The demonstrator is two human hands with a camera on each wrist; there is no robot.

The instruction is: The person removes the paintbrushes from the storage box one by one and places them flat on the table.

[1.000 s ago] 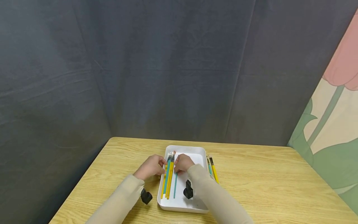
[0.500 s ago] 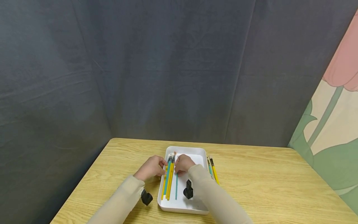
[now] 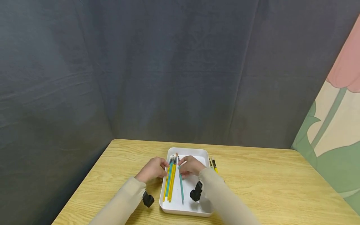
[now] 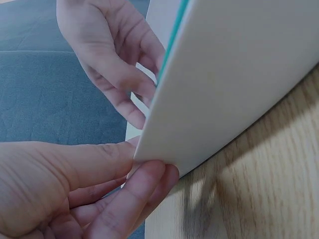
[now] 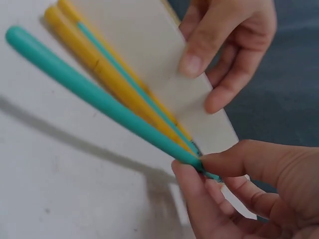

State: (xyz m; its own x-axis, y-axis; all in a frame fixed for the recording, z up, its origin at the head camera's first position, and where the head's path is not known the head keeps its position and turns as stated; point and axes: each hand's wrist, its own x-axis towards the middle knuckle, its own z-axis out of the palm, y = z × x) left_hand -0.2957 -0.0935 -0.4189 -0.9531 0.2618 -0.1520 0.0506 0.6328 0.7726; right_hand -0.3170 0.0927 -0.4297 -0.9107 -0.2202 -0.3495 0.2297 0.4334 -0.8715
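A white tray [image 3: 187, 213] sits on the table. My left hand [image 3: 153, 169] pinches the tray's left wall [image 4: 214, 89] between thumb and fingers, as the left wrist view shows. Over the tray my right hand [image 3: 192, 165] pinches a teal paintbrush [image 5: 99, 102] near its bristle end. The brush's handle points toward me, and in the right wrist view it is lifted off the tray floor, casting a shadow. Several yellow and teal paintbrushes [image 3: 172, 184] lie side by side along the tray's left side, bristles at the far end. The held brush's bristles are mostly hidden by fingers.
To the right of the tray, several more paintbrushes [image 3: 214, 165] lie on the wooden table [image 3: 270, 181], partly hidden by the right sleeve. A dark grey curtain [image 3: 174, 72] hangs behind the table. A flower-patterned panel [image 3: 337, 125] stands at the right.
My right hand has moved a little to the right with the teal paintbrush, which now slants away from the row. The left hand stays at the tray's left wall.
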